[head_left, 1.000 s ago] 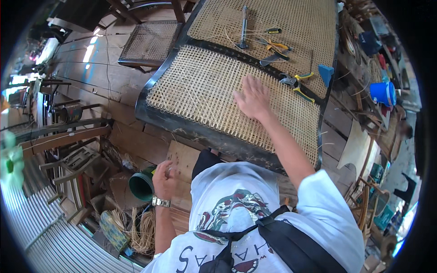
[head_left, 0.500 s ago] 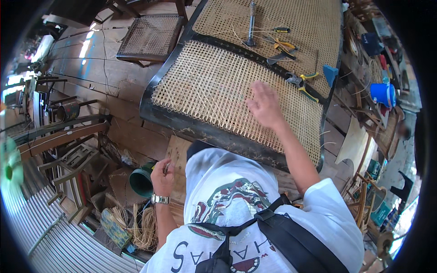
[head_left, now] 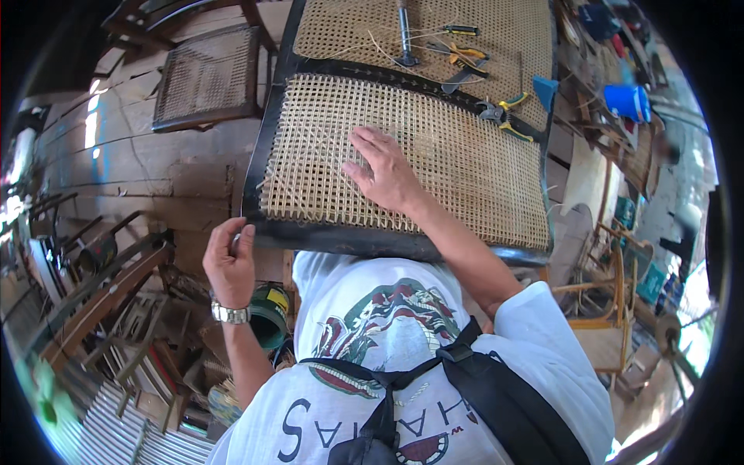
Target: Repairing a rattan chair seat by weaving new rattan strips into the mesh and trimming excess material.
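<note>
A woven cane panel (head_left: 325,186) in a dark wooden frame (head_left: 333,239) lies before me, with pale strands crossing through its weave. My right hand (head_left: 384,172) rests flat on or just over the weave, fingers apart and holding nothing. Beside the frame's near left corner is my left hand (head_left: 230,263), its thumb and fingers curled close together; whatever they may hold is too small to make out. A few loose strand ends stick out at the weave's left edge.
On the farther cane section (head_left: 349,31) lie a hammer (head_left: 404,35), yellow-handled pliers (head_left: 465,53) and a dark blade-like tool (head_left: 463,77). Cutting pliers (head_left: 504,116) and a blue wedge (head_left: 544,93) sit at the right. A cane-seated chair (head_left: 205,77), green bucket (head_left: 269,318) and blue bucket (head_left: 628,102) stand around.
My right hand has moved left and come down toward the weave. My left hand has moved forward to the frame's near left corner. The view has shifted, and my body is closer to the frame.
</note>
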A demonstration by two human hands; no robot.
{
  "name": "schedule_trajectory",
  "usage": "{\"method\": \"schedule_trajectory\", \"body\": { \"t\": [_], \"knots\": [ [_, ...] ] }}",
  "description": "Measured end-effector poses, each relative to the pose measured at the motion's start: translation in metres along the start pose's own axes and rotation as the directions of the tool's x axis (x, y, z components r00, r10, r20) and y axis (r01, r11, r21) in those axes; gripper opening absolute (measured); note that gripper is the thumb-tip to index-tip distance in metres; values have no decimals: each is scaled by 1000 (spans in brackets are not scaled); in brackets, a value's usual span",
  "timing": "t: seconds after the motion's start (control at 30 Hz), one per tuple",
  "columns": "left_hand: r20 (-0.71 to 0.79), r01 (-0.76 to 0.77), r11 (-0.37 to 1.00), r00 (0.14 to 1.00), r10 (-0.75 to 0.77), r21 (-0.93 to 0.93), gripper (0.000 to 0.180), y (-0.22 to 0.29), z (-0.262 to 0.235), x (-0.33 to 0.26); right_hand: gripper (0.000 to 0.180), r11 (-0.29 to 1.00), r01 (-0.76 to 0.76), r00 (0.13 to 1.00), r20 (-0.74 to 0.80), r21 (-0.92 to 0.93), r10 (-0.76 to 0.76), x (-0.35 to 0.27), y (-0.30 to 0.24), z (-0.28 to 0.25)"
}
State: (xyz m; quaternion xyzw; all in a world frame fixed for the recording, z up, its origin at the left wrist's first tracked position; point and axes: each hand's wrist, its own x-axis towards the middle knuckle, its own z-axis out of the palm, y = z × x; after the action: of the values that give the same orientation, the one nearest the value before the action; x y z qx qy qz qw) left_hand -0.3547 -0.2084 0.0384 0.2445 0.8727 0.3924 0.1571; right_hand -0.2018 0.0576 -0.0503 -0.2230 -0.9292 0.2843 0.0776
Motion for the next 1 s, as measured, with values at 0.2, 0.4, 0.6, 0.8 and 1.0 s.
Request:
{"method": "schedule_trajectory", "body": {
  "t": [0.2, 0.4, 0.6, 0.8, 1.0],
  "knots": [
    [119, -117, 993, 986, 116, 4, 14, -42, -31, 74, 29, 986, -152, 973, -163, 72, 162, 31, -9, 10],
    [205, -148, 989, 967, 150, -24, 14, -57, -38, 115, 18, 920, -324, 943, -146, -221, 298, 46, 36, 12],
    [275, -139, 989, 950, 148, -55, 14, -68, -39, 130, 23, 932, -360, 915, -181, 33, 360, 63, 21, -16],
    [309, -155, 986, 936, 167, -61, 13, -73, -38, 141, 21, 980, -196, 979, 56, -36, 198, 60, -4, 1],
    [308, -166, 985, 936, 172, -47, 13, -82, -44, 150, 15, 918, -369, 929, 97, 145, 358, 49, -7, -13]
  ]
}}
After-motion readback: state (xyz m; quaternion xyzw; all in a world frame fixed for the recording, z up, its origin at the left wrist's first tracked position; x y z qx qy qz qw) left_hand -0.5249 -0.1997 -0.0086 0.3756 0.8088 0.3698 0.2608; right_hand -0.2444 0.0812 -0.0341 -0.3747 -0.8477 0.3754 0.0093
